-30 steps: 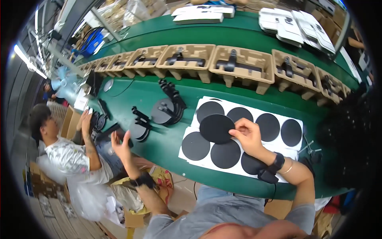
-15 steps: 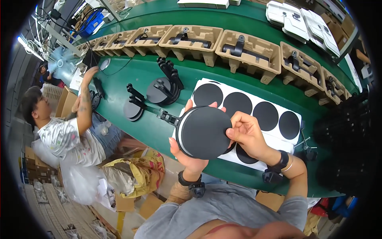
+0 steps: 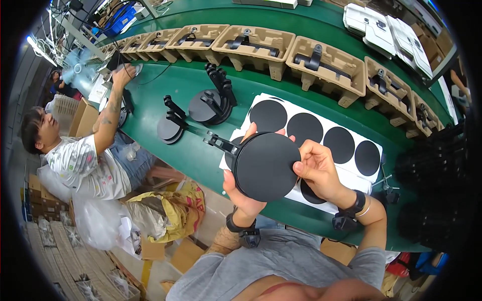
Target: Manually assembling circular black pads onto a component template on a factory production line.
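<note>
My left hand (image 3: pixel 244 204) supports a round black stand base (image 3: pixel 234 163) from beneath, its fingers curled round the rim. A short hinged arm (image 3: pixel 221 143) sticks out from the base to the left. Over its face lies a flat black disc pad (image 3: pixel 268 168), covering nearly all of it. The thumb and fingers of my right hand (image 3: pixel 321 170) pinch the pad's right edge. Behind my hands, a white sheet (image 3: pixel 321 118) carries several similar black discs (image 3: pixel 305 127); my hands and the base hide part of it.
Finished-looking black stands (image 3: pixel 207 106) and a smaller group (image 3: pixel 170 129) rest on the green table (image 3: pixel 150 98). Along the far side runs a row of brown moulded trays (image 3: pixel 329 70) with black parts. A co-worker (image 3: pixel 85 160) reaches over the table at left. White panels (image 3: pixel 374 27) lie far right.
The pale strip that showed at the base's left side is now covered by the disc pad. Both hands and the base sit slightly farther right in view. The co-worker's arm has shifted.
</note>
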`<action>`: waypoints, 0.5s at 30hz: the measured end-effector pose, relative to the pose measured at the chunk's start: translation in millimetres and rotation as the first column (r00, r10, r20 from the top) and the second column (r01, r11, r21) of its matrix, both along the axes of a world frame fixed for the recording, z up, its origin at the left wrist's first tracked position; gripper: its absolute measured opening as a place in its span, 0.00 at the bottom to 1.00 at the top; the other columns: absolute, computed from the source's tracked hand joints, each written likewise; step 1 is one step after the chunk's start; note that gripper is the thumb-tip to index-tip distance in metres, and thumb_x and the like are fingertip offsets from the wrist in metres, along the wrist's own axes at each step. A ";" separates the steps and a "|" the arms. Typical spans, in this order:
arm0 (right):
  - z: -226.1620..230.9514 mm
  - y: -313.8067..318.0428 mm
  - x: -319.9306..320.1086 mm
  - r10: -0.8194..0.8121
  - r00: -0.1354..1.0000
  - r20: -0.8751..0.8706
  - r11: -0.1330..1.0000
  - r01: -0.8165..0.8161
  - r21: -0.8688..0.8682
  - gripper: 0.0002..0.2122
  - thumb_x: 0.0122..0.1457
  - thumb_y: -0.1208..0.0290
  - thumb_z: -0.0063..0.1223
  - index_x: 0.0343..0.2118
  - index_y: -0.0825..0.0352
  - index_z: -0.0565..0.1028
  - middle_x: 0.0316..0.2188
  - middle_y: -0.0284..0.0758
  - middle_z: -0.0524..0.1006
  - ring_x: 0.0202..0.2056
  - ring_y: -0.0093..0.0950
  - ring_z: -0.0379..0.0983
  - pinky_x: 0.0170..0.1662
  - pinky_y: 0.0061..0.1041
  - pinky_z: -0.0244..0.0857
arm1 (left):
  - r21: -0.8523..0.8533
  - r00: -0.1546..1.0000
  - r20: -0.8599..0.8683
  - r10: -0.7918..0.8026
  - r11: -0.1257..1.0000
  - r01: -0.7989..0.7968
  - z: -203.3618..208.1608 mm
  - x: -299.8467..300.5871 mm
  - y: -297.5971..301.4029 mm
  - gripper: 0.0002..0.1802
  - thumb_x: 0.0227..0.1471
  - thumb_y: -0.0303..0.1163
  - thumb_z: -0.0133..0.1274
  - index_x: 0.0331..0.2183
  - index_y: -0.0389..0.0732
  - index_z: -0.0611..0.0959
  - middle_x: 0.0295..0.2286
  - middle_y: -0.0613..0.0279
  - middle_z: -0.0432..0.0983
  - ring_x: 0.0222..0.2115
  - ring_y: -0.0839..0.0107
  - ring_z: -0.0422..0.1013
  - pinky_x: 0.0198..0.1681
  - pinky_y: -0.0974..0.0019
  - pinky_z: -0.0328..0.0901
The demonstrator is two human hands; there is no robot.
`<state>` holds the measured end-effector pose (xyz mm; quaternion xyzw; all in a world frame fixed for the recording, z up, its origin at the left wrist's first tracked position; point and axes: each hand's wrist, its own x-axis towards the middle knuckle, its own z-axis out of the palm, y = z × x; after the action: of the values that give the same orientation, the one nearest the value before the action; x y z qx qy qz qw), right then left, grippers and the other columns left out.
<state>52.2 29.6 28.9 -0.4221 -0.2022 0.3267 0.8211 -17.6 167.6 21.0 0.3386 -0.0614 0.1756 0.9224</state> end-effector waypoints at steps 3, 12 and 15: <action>5.3 0.1 -2.1 -0.001 1.000 -0.002 1.000 0.001 -0.019 0.05 0.59 0.78 0.53 0.29 0.70 0.68 0.26 0.35 0.76 0.25 0.20 0.75 0.29 0.18 0.70 | -0.009 1.000 -0.012 -0.011 1.000 0.010 6.7 -2.0 0.5 0.50 0.52 0.70 0.31 0.64 0.44 0.47 0.57 0.29 0.53 0.56 0.33 0.55 0.58 0.41 0.54; 12.2 8.5 -6.5 -0.029 0.997 0.070 0.996 0.035 -0.083 0.06 0.59 0.79 0.54 0.29 0.69 0.68 0.25 0.34 0.75 0.26 0.20 0.75 0.29 0.18 0.70 | 0.055 0.999 0.033 0.007 0.998 -0.009 6.6 1.0 9.2 0.56 0.47 0.73 0.35 0.64 0.43 0.46 0.56 0.29 0.54 0.55 0.34 0.58 0.57 0.41 0.56; 12.4 10.7 -7.6 -0.048 0.994 0.094 0.995 0.056 -0.085 0.06 0.58 0.80 0.54 0.29 0.69 0.68 0.25 0.33 0.75 0.27 0.19 0.75 0.29 0.18 0.69 | 0.099 1.000 0.021 0.020 0.995 -0.022 8.3 1.3 11.6 0.57 0.45 0.70 0.39 0.64 0.43 0.45 0.56 0.29 0.55 0.54 0.34 0.59 0.56 0.42 0.57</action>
<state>44.6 40.4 41.3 -0.4775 -0.2140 0.2938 0.7999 -16.4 179.2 29.3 0.3828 -0.0756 0.1856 0.9018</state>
